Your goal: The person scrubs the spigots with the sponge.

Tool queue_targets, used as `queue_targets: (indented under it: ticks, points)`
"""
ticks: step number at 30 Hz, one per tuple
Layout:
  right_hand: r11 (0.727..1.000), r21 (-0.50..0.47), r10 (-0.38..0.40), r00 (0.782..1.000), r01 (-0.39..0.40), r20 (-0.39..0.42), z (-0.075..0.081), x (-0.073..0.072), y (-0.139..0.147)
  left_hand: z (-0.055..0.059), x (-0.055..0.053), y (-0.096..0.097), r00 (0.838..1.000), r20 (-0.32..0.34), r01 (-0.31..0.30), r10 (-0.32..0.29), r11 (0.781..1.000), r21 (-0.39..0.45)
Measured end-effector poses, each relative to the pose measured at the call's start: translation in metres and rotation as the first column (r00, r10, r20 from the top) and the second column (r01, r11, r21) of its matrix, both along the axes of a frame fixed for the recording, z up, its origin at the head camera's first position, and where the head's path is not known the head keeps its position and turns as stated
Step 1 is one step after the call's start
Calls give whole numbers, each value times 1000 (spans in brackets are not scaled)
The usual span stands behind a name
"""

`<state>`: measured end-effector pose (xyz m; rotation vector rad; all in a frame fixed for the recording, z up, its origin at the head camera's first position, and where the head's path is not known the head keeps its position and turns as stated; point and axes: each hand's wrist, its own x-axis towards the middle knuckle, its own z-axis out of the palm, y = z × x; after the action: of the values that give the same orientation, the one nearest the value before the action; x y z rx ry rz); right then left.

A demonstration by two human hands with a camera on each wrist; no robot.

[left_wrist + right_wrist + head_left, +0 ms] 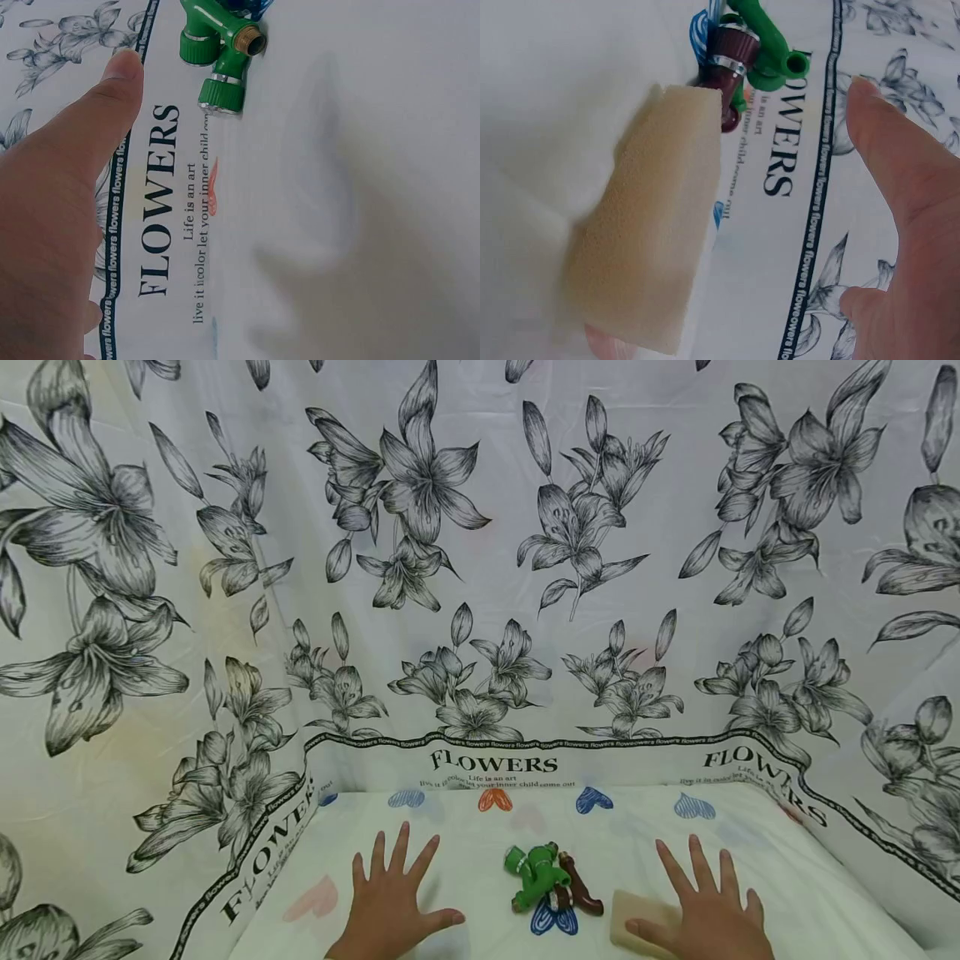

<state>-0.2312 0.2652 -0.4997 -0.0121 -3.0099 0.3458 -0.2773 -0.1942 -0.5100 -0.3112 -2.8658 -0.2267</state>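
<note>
My left hand [390, 902] is spread with fingers straight and holds nothing; its thumb points toward a cluster of water taps. My right hand [712, 910] is likewise spread, its thumb in front of a beige sponge block [633, 906] in the head view. In the right wrist view the sponge [641, 225] stands apart from the thumb. The green tap parts [536, 875] lie piled at the middle; whether they are one tap or two I cannot tell. Ribbed green caps [222, 95] and a brass threaded end show. Against them lies a brown-maroon tap [583, 889] with silver rings.
A white cloth [480, 935] printed with coloured hearts covers the surface. Behind and at both sides hangs a white curtain [495, 577] with black flower prints and a lettered border. A blue heart print [553, 923] lies partly under the taps.
</note>
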Motion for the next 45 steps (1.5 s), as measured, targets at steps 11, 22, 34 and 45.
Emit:
queue_targets:
  ticks: [11, 22, 34, 45]
  points:
    - [1000, 20, 15, 999, -15, -36, 3, -5, -5, 3, -5, 7, 999, -34, 29, -28, 999, 17]
    - [990, -72, 104, 974, -121, -199, 15, -7, -7, 1, -12, 12, 1000, -8, 24, -24, 1000, 5]
    - [745, -631, 113, 973, -216, -200, 4, -16, 11, -1, -24, 32, 996, 50, 71, -79, 986, 152]
    - [827, -533, 204, 979, -178, -10, -33, -33, 9, 5, -52, 74, 932, 110, 233, -346, 803, 548]
